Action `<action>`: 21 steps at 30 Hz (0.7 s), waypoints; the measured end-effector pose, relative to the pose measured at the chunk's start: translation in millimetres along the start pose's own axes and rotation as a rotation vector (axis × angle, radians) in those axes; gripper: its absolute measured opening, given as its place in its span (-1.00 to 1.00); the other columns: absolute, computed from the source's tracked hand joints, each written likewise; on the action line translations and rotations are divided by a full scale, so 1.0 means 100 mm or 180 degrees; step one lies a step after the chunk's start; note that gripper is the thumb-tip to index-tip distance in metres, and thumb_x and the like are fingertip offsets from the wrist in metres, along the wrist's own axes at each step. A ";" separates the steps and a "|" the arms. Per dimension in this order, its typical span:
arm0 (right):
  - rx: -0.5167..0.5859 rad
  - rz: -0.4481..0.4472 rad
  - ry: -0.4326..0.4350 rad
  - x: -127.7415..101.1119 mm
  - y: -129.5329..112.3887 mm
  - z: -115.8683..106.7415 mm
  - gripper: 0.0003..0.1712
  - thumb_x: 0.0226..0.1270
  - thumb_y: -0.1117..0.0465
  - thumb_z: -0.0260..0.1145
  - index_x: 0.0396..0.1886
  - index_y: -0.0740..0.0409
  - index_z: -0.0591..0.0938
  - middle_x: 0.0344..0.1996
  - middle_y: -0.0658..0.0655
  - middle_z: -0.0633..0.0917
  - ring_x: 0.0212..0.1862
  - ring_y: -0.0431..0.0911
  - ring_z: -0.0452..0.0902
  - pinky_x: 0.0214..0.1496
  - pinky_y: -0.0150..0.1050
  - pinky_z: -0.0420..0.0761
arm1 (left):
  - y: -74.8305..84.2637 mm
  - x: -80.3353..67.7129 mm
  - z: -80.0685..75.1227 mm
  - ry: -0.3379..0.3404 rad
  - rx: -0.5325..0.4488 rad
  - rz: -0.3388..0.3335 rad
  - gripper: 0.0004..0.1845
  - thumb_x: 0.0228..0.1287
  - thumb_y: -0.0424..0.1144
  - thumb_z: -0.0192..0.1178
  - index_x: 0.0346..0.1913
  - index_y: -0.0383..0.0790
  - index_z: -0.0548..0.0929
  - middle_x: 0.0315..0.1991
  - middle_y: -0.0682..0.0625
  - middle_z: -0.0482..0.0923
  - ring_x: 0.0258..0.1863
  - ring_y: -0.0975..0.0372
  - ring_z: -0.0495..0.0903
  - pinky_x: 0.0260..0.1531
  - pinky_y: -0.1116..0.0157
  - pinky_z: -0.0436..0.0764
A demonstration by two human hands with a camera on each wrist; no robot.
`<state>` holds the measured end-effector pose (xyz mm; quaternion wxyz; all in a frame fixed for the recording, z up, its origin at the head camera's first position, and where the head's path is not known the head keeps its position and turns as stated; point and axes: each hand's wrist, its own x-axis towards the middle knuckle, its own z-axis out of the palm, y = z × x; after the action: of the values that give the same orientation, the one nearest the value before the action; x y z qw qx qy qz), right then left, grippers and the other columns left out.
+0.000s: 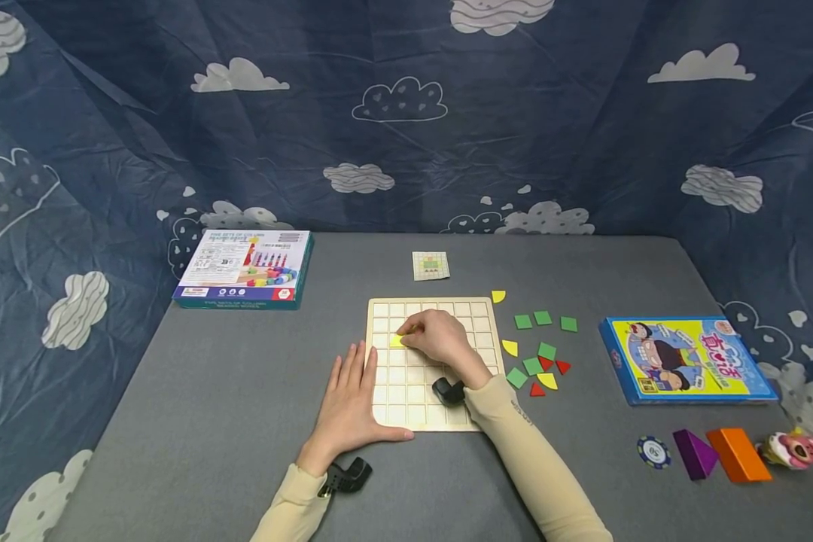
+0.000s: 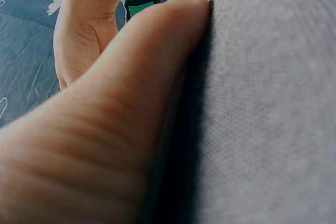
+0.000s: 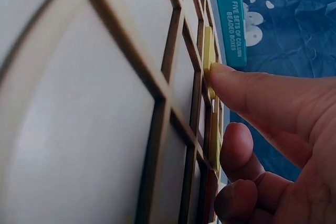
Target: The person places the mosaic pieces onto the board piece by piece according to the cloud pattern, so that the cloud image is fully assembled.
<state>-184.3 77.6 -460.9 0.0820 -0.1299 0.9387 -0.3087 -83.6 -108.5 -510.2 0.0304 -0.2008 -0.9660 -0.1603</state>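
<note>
A wooden grid board (image 1: 389,413) lies flat on the table, its cells pale. My right hand (image 1: 438,336) is over the upper part of it, fingers curled, and grips a small yellow piece (image 1: 396,341). In the right wrist view, the thumb (image 3: 231,82) is on the edge of this piece, which sits low at a cell; a second yellow piece (image 3: 214,140) shows just beside the curled fingers. With fingers spread, my left hand (image 1: 352,403) rests along the board's left edge, its thumb at the lower left corner.
Right of the board lie several green squares (image 1: 568,324), red triangles (image 1: 537,390) and yellow quarter circles (image 1: 497,296). A patterned card (image 1: 430,265) is behind it. Boxes stand left (image 1: 244,269) and right (image 1: 691,360). A chip (image 1: 653,452), purple block (image 1: 695,455), orange block (image 1: 738,455) and figurine (image 1: 798,449) sit front right.
</note>
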 end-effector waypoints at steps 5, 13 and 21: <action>0.0093 0.0080 -0.0014 0.00 0.01 -0.01 -0.93 0.15 0.14 0.44 -0.35 -0.10 0.79 -0.63 -0.14 0.58 -0.57 -0.18 0.41 -0.51 -0.28 0.36 | 0.00 0.00 -0.01 0.0014 -0.0016 -0.0001 0.50 -0.42 0.64 0.17 0.47 -0.38 -0.07 0.46 -0.31 -0.15 0.45 -0.03 -0.22 0.36 0.02 -0.23; 0.0169 0.0042 0.0064 -0.06 0.05 -0.08 -0.94 0.13 0.17 0.44 -0.37 -0.08 0.78 -0.63 -0.11 0.56 -0.56 -0.17 0.39 -0.51 -0.27 0.33 | 0.00 -0.01 -0.01 0.0047 -0.0027 0.0011 0.50 -0.42 0.62 0.20 0.46 -0.40 -0.04 0.46 -0.32 -0.12 0.45 -0.04 -0.20 0.36 0.01 -0.20; 0.0327 0.0110 0.0260 -0.19 0.21 -0.27 -0.84 0.13 0.11 0.45 -0.32 0.04 0.75 -0.60 -0.05 0.56 -0.55 -0.13 0.38 -0.49 -0.26 0.32 | 0.00 -0.01 0.01 0.0149 -0.0034 0.0061 0.49 -0.42 0.63 0.19 0.45 -0.44 0.01 0.45 -0.34 -0.09 0.44 -0.08 -0.16 0.34 -0.04 -0.15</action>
<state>-177.1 114.8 -450.4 0.0555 -0.0966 0.9262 -0.3601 -82.6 -108.3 -511.3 0.0534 -0.2064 -0.9622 -0.1698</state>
